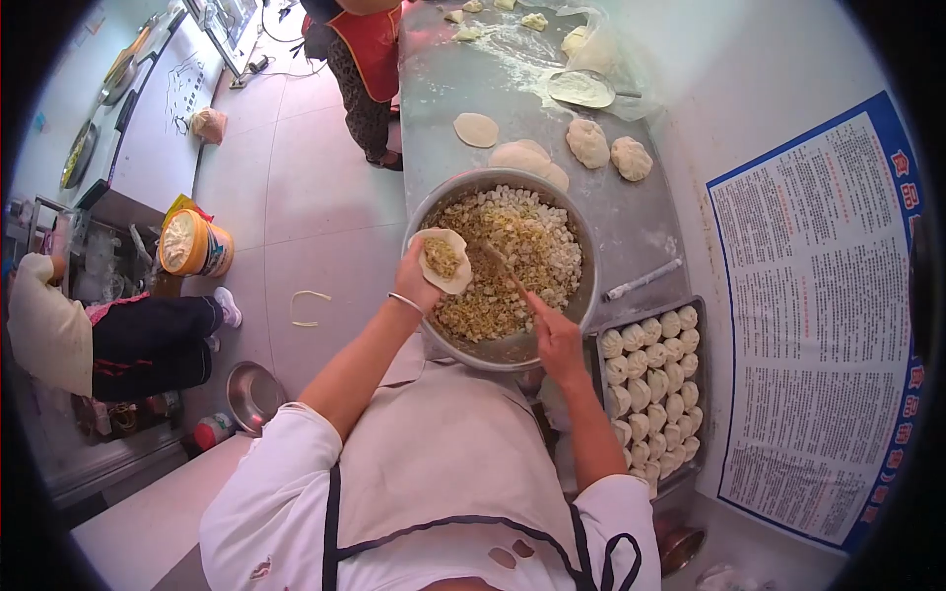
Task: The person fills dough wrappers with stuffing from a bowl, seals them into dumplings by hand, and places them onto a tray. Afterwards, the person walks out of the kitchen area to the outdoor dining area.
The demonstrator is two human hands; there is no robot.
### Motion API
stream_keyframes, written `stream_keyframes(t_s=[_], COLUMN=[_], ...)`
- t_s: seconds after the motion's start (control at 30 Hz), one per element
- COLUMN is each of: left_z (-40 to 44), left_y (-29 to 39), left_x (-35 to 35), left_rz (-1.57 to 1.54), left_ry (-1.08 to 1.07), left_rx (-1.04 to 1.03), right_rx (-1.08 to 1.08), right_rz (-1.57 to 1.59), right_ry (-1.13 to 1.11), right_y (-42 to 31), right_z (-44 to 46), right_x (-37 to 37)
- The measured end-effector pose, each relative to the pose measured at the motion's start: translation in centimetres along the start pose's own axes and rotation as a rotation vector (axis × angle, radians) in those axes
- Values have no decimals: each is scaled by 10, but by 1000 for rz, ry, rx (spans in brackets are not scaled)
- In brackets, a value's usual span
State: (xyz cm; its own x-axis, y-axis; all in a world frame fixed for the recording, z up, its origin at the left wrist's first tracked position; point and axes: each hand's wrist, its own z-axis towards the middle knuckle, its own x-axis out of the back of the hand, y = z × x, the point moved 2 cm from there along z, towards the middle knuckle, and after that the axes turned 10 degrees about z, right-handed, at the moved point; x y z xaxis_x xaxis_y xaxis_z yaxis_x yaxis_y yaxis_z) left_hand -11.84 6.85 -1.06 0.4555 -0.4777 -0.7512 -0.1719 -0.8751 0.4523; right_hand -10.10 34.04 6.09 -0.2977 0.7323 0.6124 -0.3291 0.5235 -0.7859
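Observation:
A large metal bowl (589,295) holds crumbly brown and white filling (522,236). Over its left side, my left hand (418,280) is closed on a round dough wrapper (455,280) with some filling in its middle. My right hand (557,340) grips the handle of a wooden stick-like utensil (507,271), whose far end reaches into the filling beside the wrapper. Flat dough rounds (476,129) and two thicker dough pieces (631,159) lie on the metal table (443,79) beyond the bowl.
A tray (698,313) of pleated buns stands right of the bowl, near a rolling pin (642,279). Floured dough and a plastic bag (616,49) are at the back. A person in a red apron (372,49) stands back left; another person (148,340) is at far left.

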Motion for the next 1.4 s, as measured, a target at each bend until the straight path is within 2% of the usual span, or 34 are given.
stream_keyframes(t_s=[0.03,0.13,0.23,0.33,0.43,0.53,0.63,0.73,0.87,0.9,0.93,1.03,1.13,1.23,1.33,1.4], left_z=[-5,-8,-16,-21,-25,-19,-20,-21,0,-10,-12,-20,-31,-40,-52,-43], left_y=[4,12,22,31,36,26,10,-6,-27,-22,-17,-3,2,2,-6,-12], left_x=[1,5,2,2,-2,-4,-19,-35,-15,-25,-27,-30,-35,-47,-52,-49], left_rz=[-26,-35,-27,-12,12,-23,-23,-95,-149,-127,-110,-70,-49,-60,-41,-22], left_ry=[-33,-60,-10,-8,8,22,-8,-53,-193,-101,-123,-169,-184,-212,-254,-371], left_rx=[-20,-43,-84,-103,-141,-121,-87,34,81,84,97,112,101,128,179,179], right_rx=[-23,-183,-251,-690,-697,-608,-307,142,204,221,233,139,-9,182,284,485], right_rz=[-81,-229,150,539,749,824,761,284,56,64,75,-139,-490,-617,-275,-273], right_ry=[-32,-367,-367,-384,-263,-171,-30,178,118,143,169,183,43,138,125,7], right_y=[10,44,52,41,17,-19,-21,-39,-27,-31,-34,-23,23,9,-47,-51], right_z=[-2,-5,5,3,-4,-3,-4,-3,-18,-18,-20,-25,-24,-11,9,17], right_x=[-4,-44,-54,-27,-5,14,-2,-23,-33,-22,-12,25,30,26,11,-5])
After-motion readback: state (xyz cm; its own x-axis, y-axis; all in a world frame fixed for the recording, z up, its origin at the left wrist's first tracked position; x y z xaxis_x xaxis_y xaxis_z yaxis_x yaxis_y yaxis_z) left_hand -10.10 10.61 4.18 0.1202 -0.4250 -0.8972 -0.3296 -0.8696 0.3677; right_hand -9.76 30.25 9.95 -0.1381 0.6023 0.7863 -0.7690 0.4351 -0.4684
